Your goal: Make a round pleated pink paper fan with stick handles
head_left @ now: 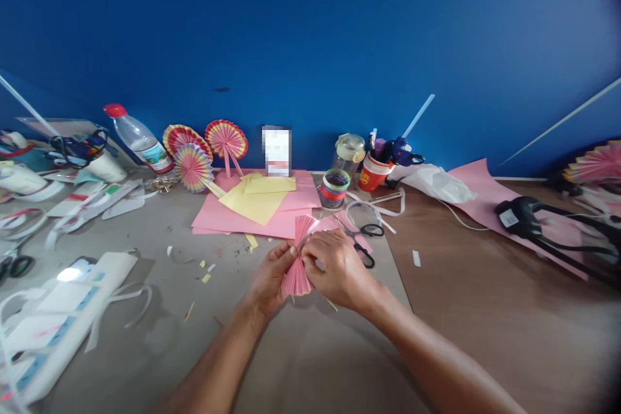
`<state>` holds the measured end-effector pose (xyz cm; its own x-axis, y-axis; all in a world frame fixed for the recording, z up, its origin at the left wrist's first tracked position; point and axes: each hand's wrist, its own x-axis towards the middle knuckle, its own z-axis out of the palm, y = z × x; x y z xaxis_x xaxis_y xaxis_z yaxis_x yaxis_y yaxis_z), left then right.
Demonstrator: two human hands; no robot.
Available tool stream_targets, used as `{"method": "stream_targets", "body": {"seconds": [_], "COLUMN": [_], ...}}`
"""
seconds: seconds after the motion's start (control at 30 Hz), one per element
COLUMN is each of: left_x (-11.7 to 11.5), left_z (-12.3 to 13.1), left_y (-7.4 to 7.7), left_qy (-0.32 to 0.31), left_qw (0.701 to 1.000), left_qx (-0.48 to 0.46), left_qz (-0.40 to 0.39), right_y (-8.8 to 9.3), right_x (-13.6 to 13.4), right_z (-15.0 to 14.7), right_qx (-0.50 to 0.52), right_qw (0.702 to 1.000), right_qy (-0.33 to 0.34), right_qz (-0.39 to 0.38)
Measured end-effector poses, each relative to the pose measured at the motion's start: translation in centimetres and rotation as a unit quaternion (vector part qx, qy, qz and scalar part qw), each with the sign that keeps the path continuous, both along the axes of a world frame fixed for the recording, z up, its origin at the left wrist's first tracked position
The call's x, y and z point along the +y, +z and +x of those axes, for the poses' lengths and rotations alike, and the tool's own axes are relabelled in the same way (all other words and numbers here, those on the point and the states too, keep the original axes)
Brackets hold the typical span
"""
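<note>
A pleated pink paper fan, pinched in at its middle and spread at both ends, is held over the table between my two hands. My left hand grips it from the left, thumb near the pinched middle. Bent fingers of my right hand close on its right side at the middle; the fingertips are partly hidden. Just beyond lie pink paper sheets with yellow paper on top. Black-handled scissors lie beside my right hand.
Finished paper rosettes lean at the blue wall, near a phone and a red-capped bottle. A red cup of tools, a jar and tape rolls stand right of centre. A white power strip lies left.
</note>
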<state>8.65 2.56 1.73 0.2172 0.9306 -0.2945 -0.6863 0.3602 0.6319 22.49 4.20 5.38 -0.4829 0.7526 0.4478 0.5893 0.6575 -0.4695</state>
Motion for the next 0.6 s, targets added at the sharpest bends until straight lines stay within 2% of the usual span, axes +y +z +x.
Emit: {"method": "stream_targets", "body": {"seconds": [0.2, 0.33, 0.6], "left_x": [0.0, -0.02, -0.01], "left_z": [-0.12, -0.11, -0.05], "left_y": [-0.04, 0.13, 0.09], "left_qy": [-0.009, -0.012, -0.002], "left_qw": [1.0, 1.0, 1.0], "left_qx": [-0.007, -0.021, -0.011], "left_qz": [-0.006, -0.007, 0.003], "right_y": [0.28, 0.4, 0.2], "right_x": [0.15, 0.06, -0.05], "right_z": [0.29, 0.29, 0.07], "right_qx": [0.028, 0.013, -0.024], "right_qw": [0.998, 0.999, 1.0], "right_qy": [0.0, 0.018, 0.007], "right_qz": [-0.055, -0.037, 0.012]}}
